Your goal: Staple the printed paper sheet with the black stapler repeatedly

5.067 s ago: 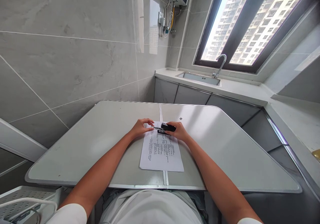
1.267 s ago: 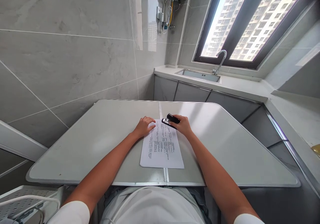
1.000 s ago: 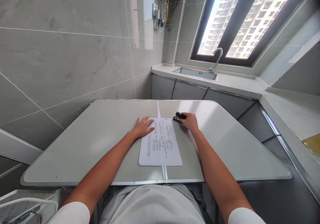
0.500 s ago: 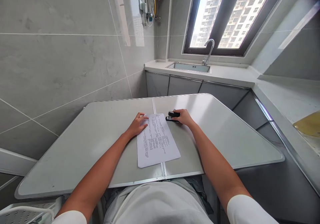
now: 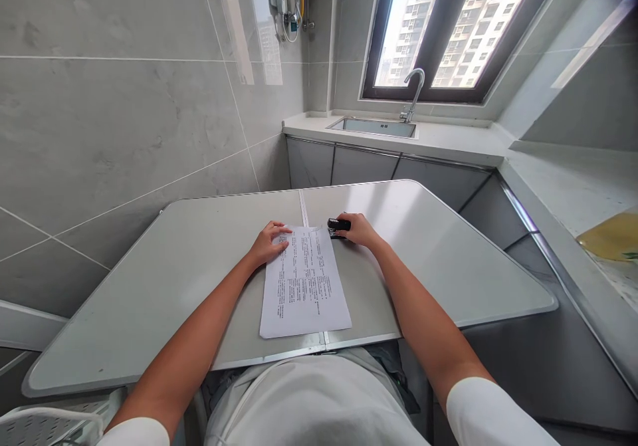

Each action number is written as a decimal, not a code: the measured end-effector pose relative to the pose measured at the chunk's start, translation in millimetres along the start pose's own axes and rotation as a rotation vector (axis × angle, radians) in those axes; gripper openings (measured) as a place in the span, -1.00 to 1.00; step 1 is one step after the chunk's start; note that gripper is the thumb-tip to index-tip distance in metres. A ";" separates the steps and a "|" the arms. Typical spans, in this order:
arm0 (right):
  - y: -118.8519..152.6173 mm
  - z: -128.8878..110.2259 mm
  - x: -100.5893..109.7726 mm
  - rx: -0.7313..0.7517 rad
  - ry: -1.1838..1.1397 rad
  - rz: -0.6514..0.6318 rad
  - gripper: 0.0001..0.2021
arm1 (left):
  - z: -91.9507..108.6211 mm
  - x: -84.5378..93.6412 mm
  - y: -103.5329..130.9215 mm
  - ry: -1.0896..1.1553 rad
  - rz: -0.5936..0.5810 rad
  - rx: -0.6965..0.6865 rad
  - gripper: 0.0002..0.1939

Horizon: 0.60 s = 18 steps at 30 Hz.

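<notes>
Printed white paper lies on the table, across its centre seam, text running sideways. My left hand rests at the paper's upper left edge, thumb and fingers apart, the fingertips lying on the sheet. A black stapler is at the paper's upper right corner, its front end pointing left toward the sheet. My right hand is wrapped round the rear of the stapler. Whether the paper's corner lies between the stapler's jaws is too small to tell.
Beyond the table, a counter holds a sink with a tap under the window. A yellowish object lies on the right counter. A white basket is at the lower left. Tiled wall stands on the left.
The paper has turned slightly and its near end has shifted left, with my left hand still on it. The stapler in my right hand has moved slightly relative to the sheet. The view has shifted a little.
</notes>
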State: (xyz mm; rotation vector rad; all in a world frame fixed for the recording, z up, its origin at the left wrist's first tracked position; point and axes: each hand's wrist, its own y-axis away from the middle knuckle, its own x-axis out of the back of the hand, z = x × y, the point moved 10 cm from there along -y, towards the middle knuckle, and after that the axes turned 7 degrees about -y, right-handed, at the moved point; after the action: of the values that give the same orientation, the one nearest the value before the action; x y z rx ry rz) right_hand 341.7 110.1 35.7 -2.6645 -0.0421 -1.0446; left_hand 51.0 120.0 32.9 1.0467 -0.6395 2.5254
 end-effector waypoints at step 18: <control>5.7 -21.1 -3.1 0.076 0.018 -0.048 -0.72 | -17.2 -1.7 -2.5 0.001 -0.019 0.049 -0.68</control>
State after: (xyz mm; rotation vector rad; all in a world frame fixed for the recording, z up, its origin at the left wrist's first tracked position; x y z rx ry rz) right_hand 326.1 99.2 46.9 -2.5979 -0.1399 -1.0602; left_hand 43.3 130.9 21.5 1.0632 -0.5669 2.5373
